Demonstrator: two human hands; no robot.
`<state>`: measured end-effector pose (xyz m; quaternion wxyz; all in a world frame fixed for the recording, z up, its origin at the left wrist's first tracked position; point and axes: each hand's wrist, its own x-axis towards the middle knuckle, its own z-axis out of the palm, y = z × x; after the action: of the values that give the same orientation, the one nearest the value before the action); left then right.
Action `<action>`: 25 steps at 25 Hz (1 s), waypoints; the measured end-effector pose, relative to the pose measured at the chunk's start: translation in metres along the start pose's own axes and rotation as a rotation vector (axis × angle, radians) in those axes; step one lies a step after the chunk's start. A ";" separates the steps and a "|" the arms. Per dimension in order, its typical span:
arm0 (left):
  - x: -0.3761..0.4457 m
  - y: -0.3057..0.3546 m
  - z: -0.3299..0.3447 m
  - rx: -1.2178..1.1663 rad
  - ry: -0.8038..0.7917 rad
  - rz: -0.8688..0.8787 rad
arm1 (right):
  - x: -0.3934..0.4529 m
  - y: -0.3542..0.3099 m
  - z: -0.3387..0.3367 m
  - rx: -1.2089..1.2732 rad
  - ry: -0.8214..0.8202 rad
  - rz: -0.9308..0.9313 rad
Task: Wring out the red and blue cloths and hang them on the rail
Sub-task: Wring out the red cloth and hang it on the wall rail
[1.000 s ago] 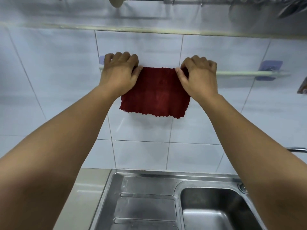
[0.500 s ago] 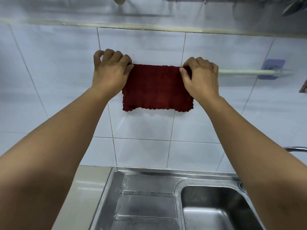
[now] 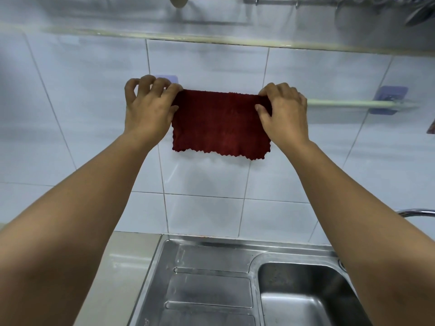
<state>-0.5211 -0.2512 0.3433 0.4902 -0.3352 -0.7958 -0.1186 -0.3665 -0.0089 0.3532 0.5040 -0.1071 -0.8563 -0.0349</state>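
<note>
The red cloth (image 3: 219, 123) hangs flat over the pale green wall rail (image 3: 348, 104), its zigzag hem pointing down. My left hand (image 3: 148, 109) pinches the cloth's top left corner, with the outer fingers lifted. My right hand (image 3: 282, 114) grips the top right corner against the rail, thumb in front. The rail is hidden behind the cloth and both hands; only its right stretch shows, up to a purple wall mount (image 3: 388, 100). A second purple mount (image 3: 169, 78) peeks out above my left fingers. No blue cloth is in view.
Below lies a steel sink (image 3: 301, 300) with a ribbed drainboard (image 3: 207, 288) to its left and a beige counter (image 3: 117, 278) beyond that. A chrome tap (image 3: 416, 211) juts in at the right edge. A shelf edge (image 3: 211, 41) and hanging utensils (image 3: 419, 10) run along the top.
Both hands have moved apart along the rail, spreading the red cloth wider and flatter. Its lower hem now hangs more level.
</note>
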 end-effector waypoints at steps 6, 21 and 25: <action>-0.037 0.015 0.009 -0.154 0.164 -0.267 | -0.044 0.002 0.004 0.180 0.269 0.294; -0.060 0.024 0.032 -1.297 -0.215 -0.827 | -0.085 0.008 0.023 0.767 -0.258 0.741; -0.069 0.020 0.026 -1.305 -0.208 -0.833 | -0.087 0.008 0.020 0.708 -0.255 0.709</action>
<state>-0.5063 -0.2519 0.2685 0.0320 -0.2389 -0.6670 -0.7050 -0.3416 -0.0108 0.2673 0.3817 -0.2170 -0.7815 0.4433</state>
